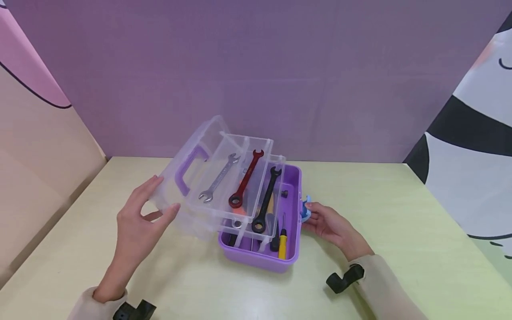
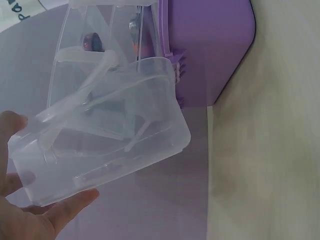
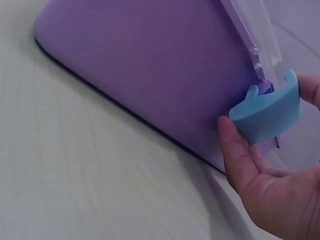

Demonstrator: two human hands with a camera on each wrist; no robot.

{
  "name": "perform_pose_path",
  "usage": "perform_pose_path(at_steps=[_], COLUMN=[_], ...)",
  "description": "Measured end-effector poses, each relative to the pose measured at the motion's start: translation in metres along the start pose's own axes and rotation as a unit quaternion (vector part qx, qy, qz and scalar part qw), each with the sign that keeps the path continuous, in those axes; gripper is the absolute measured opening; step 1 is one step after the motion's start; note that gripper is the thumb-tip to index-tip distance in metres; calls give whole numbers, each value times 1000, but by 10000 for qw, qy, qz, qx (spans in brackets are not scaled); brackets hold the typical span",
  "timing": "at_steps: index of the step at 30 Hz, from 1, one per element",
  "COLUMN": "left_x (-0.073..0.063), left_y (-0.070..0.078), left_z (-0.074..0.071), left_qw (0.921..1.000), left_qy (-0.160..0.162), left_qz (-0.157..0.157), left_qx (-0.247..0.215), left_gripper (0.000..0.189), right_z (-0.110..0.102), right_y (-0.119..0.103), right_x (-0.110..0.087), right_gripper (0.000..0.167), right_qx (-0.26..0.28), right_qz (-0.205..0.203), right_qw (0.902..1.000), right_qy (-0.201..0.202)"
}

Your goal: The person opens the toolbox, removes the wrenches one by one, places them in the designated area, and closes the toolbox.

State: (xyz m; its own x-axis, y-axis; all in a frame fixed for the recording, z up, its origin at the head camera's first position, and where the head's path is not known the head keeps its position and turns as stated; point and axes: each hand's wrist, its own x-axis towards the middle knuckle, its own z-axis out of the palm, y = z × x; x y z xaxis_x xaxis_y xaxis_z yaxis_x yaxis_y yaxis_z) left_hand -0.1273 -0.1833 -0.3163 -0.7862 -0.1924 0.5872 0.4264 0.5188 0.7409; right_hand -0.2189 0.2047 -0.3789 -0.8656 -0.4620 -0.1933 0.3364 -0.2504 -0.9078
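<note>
A purple toolbox (image 1: pixel 262 262) stands on the table with its clear lid (image 1: pixel 166 195) swung up to the left. My left hand (image 1: pixel 140 222) holds the lid's outer edge, thumb and fingers on either side of it, as the left wrist view shows. At the box's right side my right hand (image 1: pixel 334 226) pinches the blue latch (image 3: pixel 270 112) between thumb and fingers. Two clear trays are raised over the box. On them lie a silver wrench (image 1: pixel 218 178), a red wrench (image 1: pixel 246 180) and a black wrench (image 1: pixel 267 200).
Inside the box, partly under the trays, lies a yellow-handled screwdriver (image 1: pixel 282 244) among other tools. A purple carrying handle (image 1: pixel 186 171) is set in the lid. Behind the pale table (image 1: pixel 400 249) rises a purple backdrop (image 1: pixel 256 80).
</note>
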Motion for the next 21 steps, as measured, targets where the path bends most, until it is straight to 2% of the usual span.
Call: perform_pose_path(at_steps=[4, 8, 17, 21], left_x=[-2, -4, -6, -10], left_y=[-5, -10, -24, -31], left_z=[-5, -10, -11, -9], left_qw=[9979, 9929, 9837, 9711], left_qy=[-122, -226, -346, -190], left_qz=[-618, -1103, -1482, -1807], left_qx=[-137, -384, -955, -1549], left_gripper=[55, 53, 49, 46], right_z=[0, -2, -5, -6], right_y=[-1, 0, 3, 3], right_x=[0, -1, -2, -2], right_gripper=[19, 18, 15, 15], right_qx=[-21, -17, 9, -68], right_qz=[-31, 11, 49, 45], right_qw=[10000, 10000, 9999, 9999], right_qy=[-52, -14, 87, 98])
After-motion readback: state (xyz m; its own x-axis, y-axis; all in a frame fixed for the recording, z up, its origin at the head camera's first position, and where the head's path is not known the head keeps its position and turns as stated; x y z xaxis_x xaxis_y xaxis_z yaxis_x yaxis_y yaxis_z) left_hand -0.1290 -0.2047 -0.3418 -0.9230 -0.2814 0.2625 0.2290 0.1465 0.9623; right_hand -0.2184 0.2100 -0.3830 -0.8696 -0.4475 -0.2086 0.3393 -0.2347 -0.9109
